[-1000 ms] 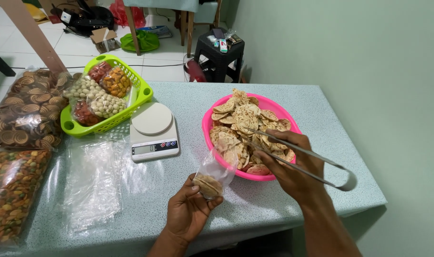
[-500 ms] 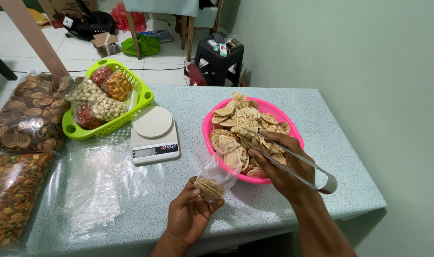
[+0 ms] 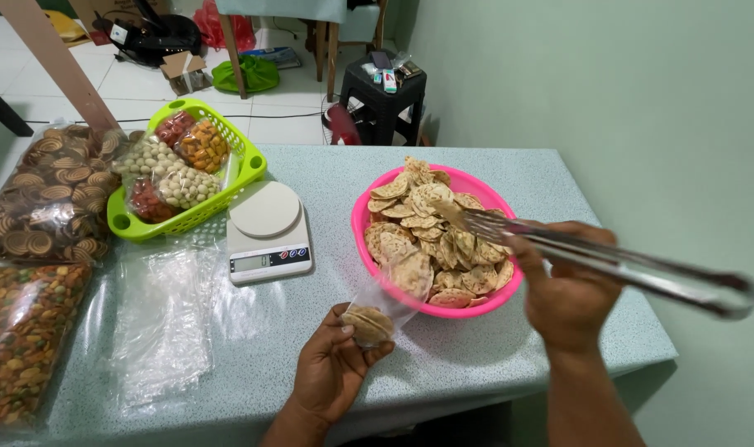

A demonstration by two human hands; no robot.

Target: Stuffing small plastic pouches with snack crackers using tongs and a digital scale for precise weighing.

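Over pink bowl, tongs in right grip

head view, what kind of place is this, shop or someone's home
Most likely a home used for packing snacks. A speckled table holds a small digital scale, a pink basin of crackers and big bags of snacks; household clutter sits on the tiled floor behind.
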